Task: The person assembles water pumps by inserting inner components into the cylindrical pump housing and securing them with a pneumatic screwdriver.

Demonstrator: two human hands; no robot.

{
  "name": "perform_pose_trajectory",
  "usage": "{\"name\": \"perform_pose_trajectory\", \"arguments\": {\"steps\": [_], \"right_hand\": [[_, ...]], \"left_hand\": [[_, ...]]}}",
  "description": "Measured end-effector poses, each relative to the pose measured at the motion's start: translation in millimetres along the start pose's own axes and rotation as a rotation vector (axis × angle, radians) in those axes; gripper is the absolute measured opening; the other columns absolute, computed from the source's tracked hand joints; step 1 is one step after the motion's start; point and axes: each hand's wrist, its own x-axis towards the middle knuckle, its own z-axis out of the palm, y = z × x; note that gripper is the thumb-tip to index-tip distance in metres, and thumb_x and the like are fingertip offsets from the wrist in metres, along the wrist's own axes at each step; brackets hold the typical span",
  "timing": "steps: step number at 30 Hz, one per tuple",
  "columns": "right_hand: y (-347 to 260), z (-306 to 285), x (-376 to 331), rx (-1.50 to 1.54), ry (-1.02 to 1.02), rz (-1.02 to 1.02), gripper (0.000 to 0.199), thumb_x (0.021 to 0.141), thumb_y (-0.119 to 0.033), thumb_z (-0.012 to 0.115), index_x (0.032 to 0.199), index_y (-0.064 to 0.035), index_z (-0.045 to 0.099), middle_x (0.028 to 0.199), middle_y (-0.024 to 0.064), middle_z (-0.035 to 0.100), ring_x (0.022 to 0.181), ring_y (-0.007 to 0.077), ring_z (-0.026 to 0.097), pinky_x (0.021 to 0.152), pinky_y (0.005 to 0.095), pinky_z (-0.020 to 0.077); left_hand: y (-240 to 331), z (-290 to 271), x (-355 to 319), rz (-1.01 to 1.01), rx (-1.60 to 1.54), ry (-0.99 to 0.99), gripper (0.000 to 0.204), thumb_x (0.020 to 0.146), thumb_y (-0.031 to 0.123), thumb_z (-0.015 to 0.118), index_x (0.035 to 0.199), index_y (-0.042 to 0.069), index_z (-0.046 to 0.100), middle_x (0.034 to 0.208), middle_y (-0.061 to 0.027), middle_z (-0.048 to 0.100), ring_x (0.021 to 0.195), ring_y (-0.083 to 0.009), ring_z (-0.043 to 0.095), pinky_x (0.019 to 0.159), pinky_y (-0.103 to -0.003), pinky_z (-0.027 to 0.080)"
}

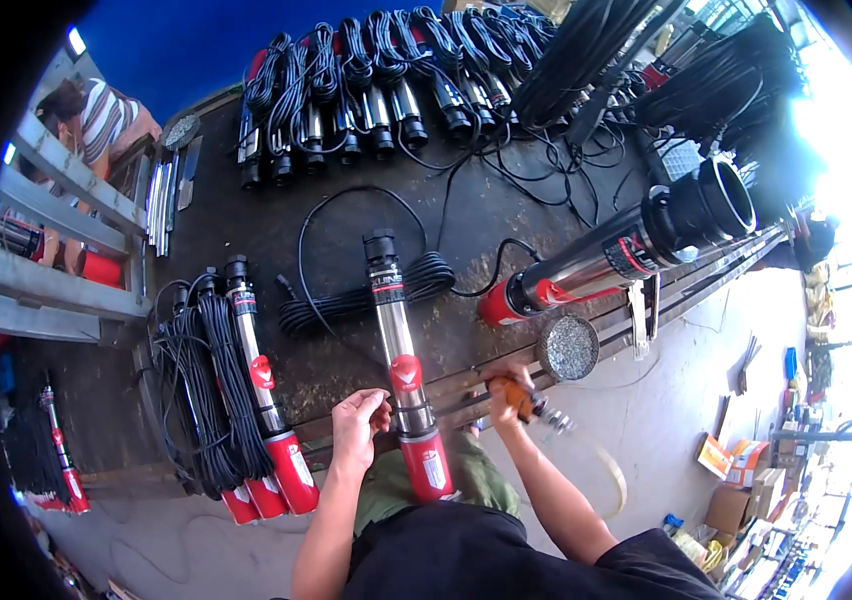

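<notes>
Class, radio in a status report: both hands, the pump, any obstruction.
Left hand on steel pump, over bench edge. Right hand gripping orange-handled tool. Coiled black cable behind pump; nothing blocking.

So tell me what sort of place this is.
Probably a pump assembly workshop: steel pumps with red ends lie in rows on a dark workbench, coiled black cables beside them, cardboard boxes on the floor.

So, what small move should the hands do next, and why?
Probably bring the orange-handled tool in the right hand left onto the steel pump: the left hand already touches the pump's lower body, while the tool is beside it, apart.
</notes>
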Motion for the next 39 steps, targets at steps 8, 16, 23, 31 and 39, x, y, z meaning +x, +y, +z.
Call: {"name": "perform_pose_trajectory", "arguments": {"steps": [8,16,23,31,39], "right_hand": [[-20,-13,-30,-0.16,-0.196,-0.44,0.039,0.075,-0.007,0.066,0.113,0.0009,0.062,0.112,0.0194,0.069,0.109,0.038,0.067,0.094,0.0436,0.0538],[-48,-18,-11,-0.256,-0.154,-0.314,0.03,0.075,-0.013,0.065,0.101,0.0005,0.065,0.101,0.0181,0.071,0.093,0.0333,0.07,0.083,0.0408,0.0548],[-53,23,41,-0.028,-0.025,0.043,0.028,0.08,-0.003,0.06,0.107,-0.0027,0.064,0.093,0.0068,0.07,0.081,0.0181,0.066,0.075,0.0334,0.0532],[-18,26,40,0.217,-0.011,0.213,0.019,0.081,0.0,0.057,0.099,-0.0004,0.063,0.092,0.0092,0.07,0.075,0.0126,0.062,0.069,0.0285,0.0521],[-28,45,46,0.282,0.093,0.257,0.014,0.079,0.001,0.057,0.091,0.0009,0.063,0.082,0.0063,0.067,0.071,0.0129,0.062,0.066,0.0272,0.0513]], "left_hand": [[-3,21,-8,0.004,-0.014,0.02,0.011,0.096,0.012,0.064,0.093,0.002,0.068,0.075,-0.0034,0.065,0.06,-0.0102,0.059,0.054,-0.023,0.047],[-7,20,-15,-0.031,0.018,0.019,0.012,0.097,0.012,0.063,0.092,0.002,0.068,0.073,-0.003,0.065,0.058,-0.0101,0.058,0.055,-0.023,0.046],[-9,24,-13,-0.009,-0.005,0.014,0.012,0.096,0.014,0.064,0.091,0.004,0.068,0.074,-0.0015,0.065,0.058,-0.009,0.057,0.056,-0.022,0.045],[-13,10,-8,0.013,-0.071,0.03,0.015,0.098,0.015,0.062,0.09,0.004,0.067,0.071,-0.0012,0.065,0.056,-0.0102,0.059,0.051,-0.024,0.048],[-4,0,-3,0.024,-0.118,0.051,0.016,0.097,0.017,0.064,0.089,0.004,0.069,0.07,-0.002,0.065,0.055,-0.0107,0.059,0.051,-0.024,0.047]]}}
